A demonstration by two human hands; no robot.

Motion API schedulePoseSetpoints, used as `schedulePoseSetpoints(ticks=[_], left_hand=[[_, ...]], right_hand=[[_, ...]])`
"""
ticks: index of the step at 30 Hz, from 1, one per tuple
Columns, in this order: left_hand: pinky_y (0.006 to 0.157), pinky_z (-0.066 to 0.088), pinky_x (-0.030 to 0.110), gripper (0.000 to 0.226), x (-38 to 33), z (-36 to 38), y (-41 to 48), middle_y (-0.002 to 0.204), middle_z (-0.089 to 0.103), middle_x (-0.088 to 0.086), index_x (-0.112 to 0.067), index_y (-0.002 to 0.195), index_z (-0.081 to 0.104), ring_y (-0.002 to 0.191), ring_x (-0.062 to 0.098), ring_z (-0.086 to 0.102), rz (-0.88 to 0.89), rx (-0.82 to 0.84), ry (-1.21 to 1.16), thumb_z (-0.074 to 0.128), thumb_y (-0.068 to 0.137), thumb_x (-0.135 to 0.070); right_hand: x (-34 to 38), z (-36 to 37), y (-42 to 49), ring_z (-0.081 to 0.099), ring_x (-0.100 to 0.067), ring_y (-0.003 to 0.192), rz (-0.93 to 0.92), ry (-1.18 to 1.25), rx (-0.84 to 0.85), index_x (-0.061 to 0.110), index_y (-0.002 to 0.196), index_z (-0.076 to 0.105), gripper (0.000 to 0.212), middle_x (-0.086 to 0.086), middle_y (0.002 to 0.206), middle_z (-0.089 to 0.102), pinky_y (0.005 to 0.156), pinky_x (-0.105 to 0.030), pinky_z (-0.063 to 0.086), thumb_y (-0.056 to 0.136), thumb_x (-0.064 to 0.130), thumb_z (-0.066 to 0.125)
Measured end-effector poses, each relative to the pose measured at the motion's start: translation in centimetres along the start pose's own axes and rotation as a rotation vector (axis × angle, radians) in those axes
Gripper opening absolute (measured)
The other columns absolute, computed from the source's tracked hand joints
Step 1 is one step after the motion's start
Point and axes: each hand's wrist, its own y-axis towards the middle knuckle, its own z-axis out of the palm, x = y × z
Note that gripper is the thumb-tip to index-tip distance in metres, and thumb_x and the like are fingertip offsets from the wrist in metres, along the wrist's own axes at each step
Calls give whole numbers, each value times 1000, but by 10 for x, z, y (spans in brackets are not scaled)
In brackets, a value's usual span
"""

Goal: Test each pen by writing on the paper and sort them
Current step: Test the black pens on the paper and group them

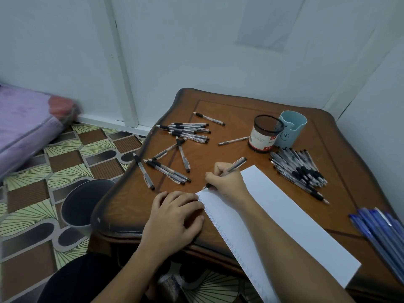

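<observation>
My right hand (227,182) grips a clear pen with a black grip (235,166), its tip down on the top left corner of the white paper (295,221). Small written marks run along the paper's left edge. My left hand (175,217) rests on the table with its fingertips on that left edge of the sheet. Several black-grip pens lie loose at the left (175,147). A dense pile of the same pens (299,171) lies to the right of the paper.
A black mesh pen cup (263,134) and a light blue holder (291,130) stand at the back of the brown wooden table (231,110). One pen (234,141) lies beside the cup. Blue pens (382,235) sit at the right edge. A dark bin (85,202) stands on the floor at the left.
</observation>
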Motion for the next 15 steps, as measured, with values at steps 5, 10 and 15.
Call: schedulePoseSetpoints(ticks=[5,10,15], left_hand=[[98,37,45,21,-1,-1,0,111,61,-23,-41,98,66,111,3,53,10,-10,-2,53,83,-49],[96,39,45,20,-2,-2,-1,110,61,-23,-41,97,66,109,4,54,14,-17,-3,53,83,-48],[95,40,46,20,-2,-2,0,111,60,-23,-41,98,66,109,5,54,21,-17,3,54,83,-48]], right_hand=[[-2,1,-1,35,-4,47,7,-5,32,0,64,45,29,-5,57,30,46,-16,39,85,-5,63],[-7,2,1,35,-7,50,31,16,49,1,62,38,34,-3,56,29,50,-23,41,84,-3,63],[-5,2,0,35,-7,50,22,-11,45,-7,65,36,33,-8,60,29,49,-21,40,85,-4,63]])
